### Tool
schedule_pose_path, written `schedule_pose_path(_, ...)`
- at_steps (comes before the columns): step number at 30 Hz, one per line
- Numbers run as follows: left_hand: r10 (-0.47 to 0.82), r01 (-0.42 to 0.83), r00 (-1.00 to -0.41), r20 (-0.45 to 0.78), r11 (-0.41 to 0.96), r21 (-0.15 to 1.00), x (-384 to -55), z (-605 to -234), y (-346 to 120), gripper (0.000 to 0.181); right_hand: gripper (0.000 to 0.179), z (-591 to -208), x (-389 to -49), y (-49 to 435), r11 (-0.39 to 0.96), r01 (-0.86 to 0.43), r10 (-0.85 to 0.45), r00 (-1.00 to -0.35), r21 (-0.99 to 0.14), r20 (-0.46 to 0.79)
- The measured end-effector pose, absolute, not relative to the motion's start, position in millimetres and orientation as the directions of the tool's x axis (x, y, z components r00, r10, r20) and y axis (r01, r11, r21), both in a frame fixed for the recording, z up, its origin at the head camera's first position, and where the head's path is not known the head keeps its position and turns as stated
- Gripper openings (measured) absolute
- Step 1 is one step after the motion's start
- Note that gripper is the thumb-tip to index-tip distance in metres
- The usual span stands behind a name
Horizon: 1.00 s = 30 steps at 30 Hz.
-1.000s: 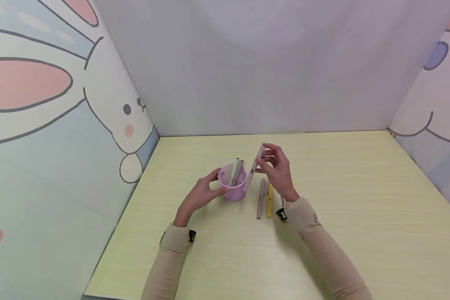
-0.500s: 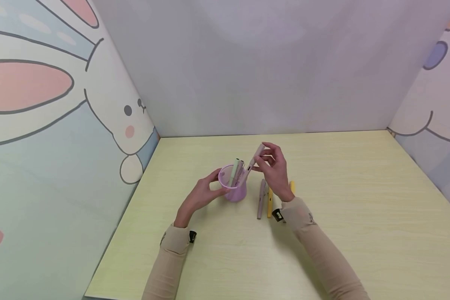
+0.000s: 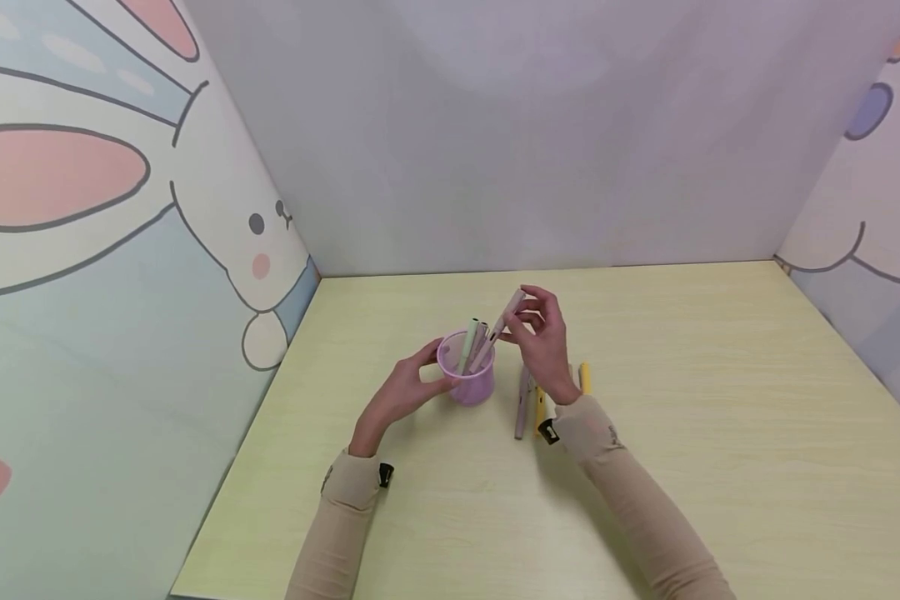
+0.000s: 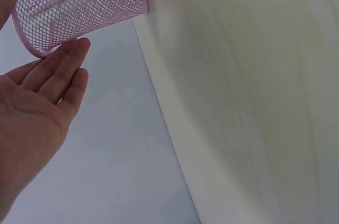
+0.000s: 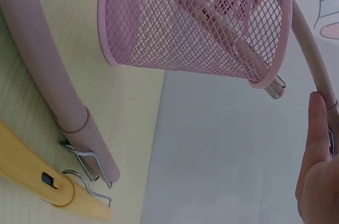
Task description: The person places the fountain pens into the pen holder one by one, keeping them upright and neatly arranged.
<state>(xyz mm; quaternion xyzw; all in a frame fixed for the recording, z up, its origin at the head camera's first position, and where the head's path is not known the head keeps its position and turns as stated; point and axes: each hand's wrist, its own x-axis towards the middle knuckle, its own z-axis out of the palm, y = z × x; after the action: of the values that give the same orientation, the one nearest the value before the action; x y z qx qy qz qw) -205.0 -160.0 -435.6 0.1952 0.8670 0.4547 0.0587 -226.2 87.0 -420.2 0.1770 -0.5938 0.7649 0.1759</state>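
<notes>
The pink mesh pen holder (image 3: 474,390) stands on the table, with a pale green pen (image 3: 467,346) and a mauve pen (image 3: 479,338) leaning inside. My left hand (image 3: 403,388) holds it near the rim, thumb on the near side and fingers on the far side. In the left wrist view, extended fingers (image 4: 61,73) touch the mesh holder. My right hand (image 3: 546,340) pinches a pale mauve pen (image 3: 504,322) by its upper part. That pen slants down to the left, its lower end inside the holder's mouth.
A mauve pen (image 3: 522,410) and a yellow pen (image 3: 541,412) lie side by side right of the holder. Another yellow pen (image 3: 585,377) shows beyond my right wrist, partly hidden. A grey wall (image 3: 540,167) rises behind the table (image 3: 720,417).
My right hand has moved left, bringing the pen from beside the holder to inside its mouth. The far yellow pen shows more. My left hand stays put on the holder.
</notes>
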Motion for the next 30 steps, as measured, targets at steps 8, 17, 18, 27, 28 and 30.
schedule_pose_path(8,0.393,0.288,-0.916,0.079,0.510,0.810,-205.4,-437.7,-160.7,0.075,0.049,-426.1,-226.2,85.2,-0.196,-0.454,0.027,-0.889,-0.869,0.458)
schedule_pose_path(17,0.392,0.283,-0.917,0.073,0.511,0.812,-204.9,-437.0,-161.0,0.075,0.045,-427.9,-224.6,85.1,-0.148,-0.432,-0.013,-0.899,-0.890,0.439)
schedule_pose_path(18,0.391,0.282,-0.917,0.073,0.510,0.812,-204.9,-436.9,-161.0,0.075,0.045,-428.1,-224.5,85.5,-0.141,-0.431,-0.012,-0.899,-0.891,0.437)
schedule_pose_path(27,0.383,0.270,-0.922,0.060,0.525,0.807,-204.4,-434.2,-160.4,0.076,0.045,-428.9,-223.1,95.2,-0.124,-0.424,0.008,-0.905,-0.897,0.426)
schedule_pose_path(28,0.383,0.271,-0.922,0.061,0.524,0.807,-204.4,-434.3,-160.4,0.076,0.046,-429.4,-223.0,96.9,-0.121,-0.421,0.010,-0.906,-0.899,0.423)
schedule_pose_path(30,0.383,0.271,-0.922,0.062,0.523,0.808,-204.2,-434.6,-160.7,0.076,0.046,-430.4,-222.8,100.3,-0.115,-0.418,0.014,-0.908,-0.901,0.419)
